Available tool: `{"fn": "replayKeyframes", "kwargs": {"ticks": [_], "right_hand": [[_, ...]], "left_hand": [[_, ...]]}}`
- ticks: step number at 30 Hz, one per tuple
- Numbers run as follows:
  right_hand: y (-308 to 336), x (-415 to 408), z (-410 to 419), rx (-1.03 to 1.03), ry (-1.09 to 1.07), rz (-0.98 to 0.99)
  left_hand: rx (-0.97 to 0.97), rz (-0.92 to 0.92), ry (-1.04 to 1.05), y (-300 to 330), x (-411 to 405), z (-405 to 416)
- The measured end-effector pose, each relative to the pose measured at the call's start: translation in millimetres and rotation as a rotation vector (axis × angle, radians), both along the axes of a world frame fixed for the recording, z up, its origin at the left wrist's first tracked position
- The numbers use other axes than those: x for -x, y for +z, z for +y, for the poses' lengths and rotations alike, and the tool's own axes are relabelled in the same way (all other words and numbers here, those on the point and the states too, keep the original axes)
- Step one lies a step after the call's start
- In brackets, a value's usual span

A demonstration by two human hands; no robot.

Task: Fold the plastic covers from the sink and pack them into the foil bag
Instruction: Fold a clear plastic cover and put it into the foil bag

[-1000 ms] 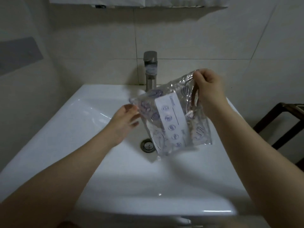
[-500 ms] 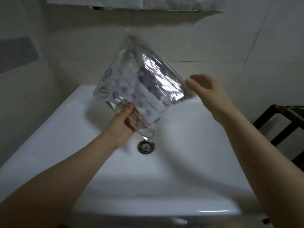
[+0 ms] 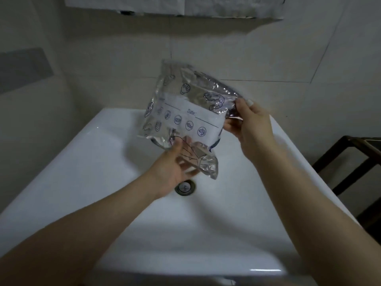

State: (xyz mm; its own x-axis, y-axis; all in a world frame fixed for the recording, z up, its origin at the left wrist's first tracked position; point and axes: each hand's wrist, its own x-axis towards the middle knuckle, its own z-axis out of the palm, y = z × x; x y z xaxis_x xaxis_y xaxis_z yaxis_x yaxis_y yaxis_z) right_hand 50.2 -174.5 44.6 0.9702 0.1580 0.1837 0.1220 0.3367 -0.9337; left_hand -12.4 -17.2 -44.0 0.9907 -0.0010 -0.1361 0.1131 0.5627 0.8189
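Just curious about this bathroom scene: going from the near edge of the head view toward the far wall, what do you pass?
Sink rim → drain → left hand → foil bag → wall tiles.

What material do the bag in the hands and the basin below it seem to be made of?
Bag: probably thin metallised plastic film, glossy; it crinkles, glints silver and carries blue printed icons and a white label. Basin: likely glazed ceramic, white and smooth, with sharp light reflections along its rim.
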Motion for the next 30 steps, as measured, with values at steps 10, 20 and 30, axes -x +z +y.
{"fn": "replayKeyframes", "kwargs": {"ticks": [10,20,30], "right_hand": [[-9,-13,-10,0.166,-0.123,-0.050],[-23,-35,-31,0.144,-0.144,-0.111],[-34,-35,-39,0.029,-0.095,-0.004]], "left_hand": [[-0.503,0.017,-0.060,-23,2,-14],[-0.994,0.213,-0.528,-5,15,-16],[-0.649,-0.065,0.418,14,-4,22]]}}
